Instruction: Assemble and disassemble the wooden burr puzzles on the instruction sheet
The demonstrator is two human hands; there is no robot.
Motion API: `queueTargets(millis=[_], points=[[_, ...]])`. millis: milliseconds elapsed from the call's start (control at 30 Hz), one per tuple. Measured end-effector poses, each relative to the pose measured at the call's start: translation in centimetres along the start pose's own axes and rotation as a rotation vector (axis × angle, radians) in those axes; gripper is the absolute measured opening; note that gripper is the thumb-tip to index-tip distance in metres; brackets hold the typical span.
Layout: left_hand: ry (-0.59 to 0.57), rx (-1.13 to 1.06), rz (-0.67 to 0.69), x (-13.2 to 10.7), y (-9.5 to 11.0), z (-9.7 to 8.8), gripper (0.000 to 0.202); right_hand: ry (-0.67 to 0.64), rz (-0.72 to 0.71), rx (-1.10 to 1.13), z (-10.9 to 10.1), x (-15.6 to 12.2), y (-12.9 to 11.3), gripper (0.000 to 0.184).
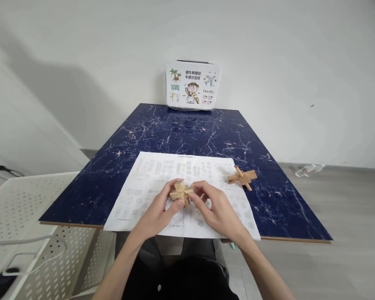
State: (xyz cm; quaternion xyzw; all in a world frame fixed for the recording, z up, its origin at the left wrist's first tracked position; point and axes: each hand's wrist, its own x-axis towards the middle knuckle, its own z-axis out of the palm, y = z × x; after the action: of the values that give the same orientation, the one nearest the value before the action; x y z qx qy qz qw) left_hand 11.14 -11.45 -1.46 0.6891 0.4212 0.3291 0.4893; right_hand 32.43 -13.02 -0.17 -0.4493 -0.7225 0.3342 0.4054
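Note:
Between my two hands is a light wooden burr puzzle (180, 192), its short square bars crossing one another, held just above a printed sheet. My left hand (161, 207) grips it from the left, thumb in front and fingers behind. On the right side, my right hand (213, 207) has thumb and fingertips closed on one bar end. Under both hands lies the white instruction sheet (128, 187) with small grey diagrams. A second, darker wooden puzzle (243, 178) with round and flat pieces rests at the sheet's right edge.
The blue marbled table (187, 131) reaches to the wall. At its far edge a white cartoon-printed case (192, 85) stands upright. A white perforated basket (50, 258) with a cable is at lower left. A clear plastic item (309, 170) lies on the floor at right.

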Motion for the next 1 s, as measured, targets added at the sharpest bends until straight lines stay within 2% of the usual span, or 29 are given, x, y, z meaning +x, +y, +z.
queueTargets(millis=[100,233,433,700,800,1000], points=[[0.031,-0.025,0.031,-0.1,-0.1,-0.3,0.048,0.009,-0.049,-0.059,0.2,0.5,-0.3,0.018],[0.016,-0.061,0.064,-0.1,0.2,-0.5,0.050,-0.010,-0.114,-0.133,0.3,0.6,-0.6,0.020],[0.008,-0.050,0.012,-0.4,0.6,-0.7,0.051,-0.011,-0.155,-0.208,0.5,0.4,-0.5,0.021],[0.119,-0.072,-0.063,-0.7,-1.7,-0.9,0.057,-0.006,-0.260,-0.275,0.1,1.3,-1.2,0.023],[0.070,-0.111,-0.037,-0.7,-1.3,-1.0,0.062,-0.034,-0.272,-0.241,0.0,1.5,-1.3,0.023],[-0.049,-0.215,0.034,-0.5,0.2,-1.2,0.063,-0.005,-0.252,-0.143,0.4,1.3,-1.0,0.019]])
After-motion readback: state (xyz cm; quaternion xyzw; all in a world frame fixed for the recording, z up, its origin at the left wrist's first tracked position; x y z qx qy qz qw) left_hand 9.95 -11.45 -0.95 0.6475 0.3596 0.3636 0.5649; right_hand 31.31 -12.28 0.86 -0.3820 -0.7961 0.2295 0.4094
